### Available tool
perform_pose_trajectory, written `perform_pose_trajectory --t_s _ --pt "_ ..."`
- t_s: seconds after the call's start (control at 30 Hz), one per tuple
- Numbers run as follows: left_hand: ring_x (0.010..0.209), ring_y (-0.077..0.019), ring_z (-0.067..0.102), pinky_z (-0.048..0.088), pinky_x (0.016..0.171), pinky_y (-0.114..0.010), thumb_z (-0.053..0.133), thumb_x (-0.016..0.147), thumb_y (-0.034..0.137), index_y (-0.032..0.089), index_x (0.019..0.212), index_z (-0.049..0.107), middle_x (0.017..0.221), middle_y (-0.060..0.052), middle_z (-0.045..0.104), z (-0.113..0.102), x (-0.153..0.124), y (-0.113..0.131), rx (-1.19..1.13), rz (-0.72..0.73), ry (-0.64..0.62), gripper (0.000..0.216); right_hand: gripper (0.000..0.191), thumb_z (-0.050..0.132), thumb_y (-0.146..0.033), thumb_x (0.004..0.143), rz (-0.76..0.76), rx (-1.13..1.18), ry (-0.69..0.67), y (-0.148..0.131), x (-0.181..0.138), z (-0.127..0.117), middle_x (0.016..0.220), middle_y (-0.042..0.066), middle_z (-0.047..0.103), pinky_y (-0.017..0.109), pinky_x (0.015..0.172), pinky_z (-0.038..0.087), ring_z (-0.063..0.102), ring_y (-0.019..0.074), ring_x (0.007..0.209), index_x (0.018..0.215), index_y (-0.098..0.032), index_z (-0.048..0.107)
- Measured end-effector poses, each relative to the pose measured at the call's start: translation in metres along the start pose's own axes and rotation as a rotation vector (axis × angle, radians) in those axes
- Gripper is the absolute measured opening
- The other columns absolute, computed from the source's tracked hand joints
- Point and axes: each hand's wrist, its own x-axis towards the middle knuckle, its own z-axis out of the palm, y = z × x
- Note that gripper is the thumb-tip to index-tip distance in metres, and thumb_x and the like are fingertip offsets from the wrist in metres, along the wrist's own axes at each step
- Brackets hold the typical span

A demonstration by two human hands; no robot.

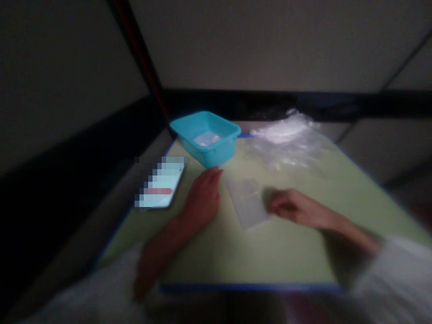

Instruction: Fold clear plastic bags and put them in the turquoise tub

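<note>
My left hand (203,195) lies flat on the pale green table (286,252), fingers stretched toward the turquoise tub (206,137) and holding nothing. My right hand (286,205) rests with fingers curled at the right edge of a small clear plastic bag (247,201) that lies flat between my hands. The picture is blurred, so whether the fingers pinch the bag is unclear. Inside the tub lies something flat and pale.
A phone (159,182) with a lit screen lies at the table's left edge. A heap of clear plastic bags (286,137) sits at the back right. The table has a blue rim, and dark floor surrounds it.
</note>
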Motion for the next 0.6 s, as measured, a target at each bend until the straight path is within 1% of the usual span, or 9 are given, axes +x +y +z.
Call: perform_pose_trajectory --t_s 0.1,0.17,0.23,0.27,0.33,0.4,0.47,0.53,0.6 --pt "0.128 -0.023 0.041 0.035 0.11 -0.043 0.035 0.077 0.003 0.009 0.124 0.048 0.134 -0.014 0.047 -0.004 -0.001 0.008 -0.127 0.015 0.015 0.05 0.021 0.046 -0.018 0.083 -0.127 0.014 -0.096 -0.008 -0.001 0.002 0.077 0.004 0.065 0.027 0.063 0.046 0.06 0.0161 0.071 0.078 -0.017 0.066" --pt "0.126 -0.0223 0.043 0.037 0.108 -0.042 0.037 0.082 0.009 0.012 0.123 0.05 0.133 -0.012 0.049 -0.004 -0.003 0.016 -0.205 0.036 -0.02 0.043 0.021 0.047 -0.018 0.084 -0.173 -0.004 -0.084 -0.01 -0.001 0.003 0.076 0.004 0.063 0.026 0.06 0.046 0.059 0.0153 0.068 0.077 -0.017 0.066" --pt "0.126 -0.0226 0.044 0.038 0.108 -0.041 0.04 0.086 0.018 0.012 0.122 0.052 0.134 -0.012 0.049 -0.003 -0.006 0.023 -0.234 0.059 -0.082 0.038 0.022 0.046 -0.019 0.086 -0.216 -0.063 0.011 -0.009 0.0 0.005 0.076 0.005 0.062 0.027 0.061 0.047 0.058 0.0158 0.068 0.077 -0.017 0.066" --pt "0.127 -0.023 0.043 0.037 0.108 -0.041 0.042 0.087 0.022 0.011 0.123 0.051 0.136 -0.014 0.047 -0.002 -0.007 0.025 -0.228 0.068 -0.119 0.039 0.022 0.046 -0.02 0.088 -0.232 -0.114 0.08 -0.007 0.001 0.006 0.08 0.006 0.062 0.03 0.065 0.048 0.059 0.0172 0.072 0.081 -0.017 0.066" --pt "0.131 -0.024 0.039 0.035 0.109 -0.039 0.044 0.088 0.028 0.007 0.127 0.047 0.141 -0.016 0.042 0.001 -0.009 0.029 -0.192 0.076 -0.188 0.045 0.023 0.046 -0.025 0.09 -0.242 -0.244 0.203 -0.002 0.004 0.01 0.094 0.011 0.063 0.036 0.078 0.048 0.059 0.022 0.089 0.096 -0.016 0.065" --pt "0.134 -0.0251 0.034 0.032 0.111 -0.039 0.045 0.088 0.033 0.004 0.132 0.042 0.144 -0.018 0.037 0.002 -0.011 0.03 -0.142 0.08 -0.24 0.053 0.033 0.046 -0.031 0.092 -0.245 -0.368 0.249 0.003 0.006 0.015 0.114 0.015 0.061 0.043 0.091 0.044 0.055 0.0259 0.107 0.117 -0.014 0.058" --pt "0.137 -0.0254 0.03 0.029 0.113 -0.038 0.045 0.089 0.038 0.002 0.135 0.038 0.146 -0.019 0.033 0.002 -0.012 0.03 -0.097 0.093 -0.266 0.059 0.046 0.046 -0.036 0.092 -0.255 -0.454 0.23 0.007 0.009 0.019 0.13 0.017 0.053 0.047 0.1 0.037 0.047 0.0271 0.121 0.133 -0.013 0.046" --pt "0.138 -0.0254 0.027 0.027 0.113 -0.038 0.044 0.089 0.042 0.001 0.137 0.035 0.147 -0.02 0.03 0.002 -0.013 0.03 -0.064 0.112 -0.281 0.063 0.055 0.043 -0.04 0.093 -0.266 -0.523 0.199 0.01 0.011 0.022 0.14 0.016 0.044 0.05 0.106 0.028 0.039 0.0268 0.129 0.141 -0.014 0.036" --pt "0.139 -0.0263 0.024 0.026 0.113 -0.039 0.043 0.089 0.044 0.0 0.138 0.032 0.148 -0.021 0.028 0.003 -0.014 0.03 -0.038 0.133 -0.304 0.067 0.06 0.04 -0.043 0.094 -0.261 -0.579 0.166 0.012 0.013 0.024 0.145 0.016 0.038 0.052 0.11 0.02 0.032 0.0257 0.134 0.145 -0.014 0.028"
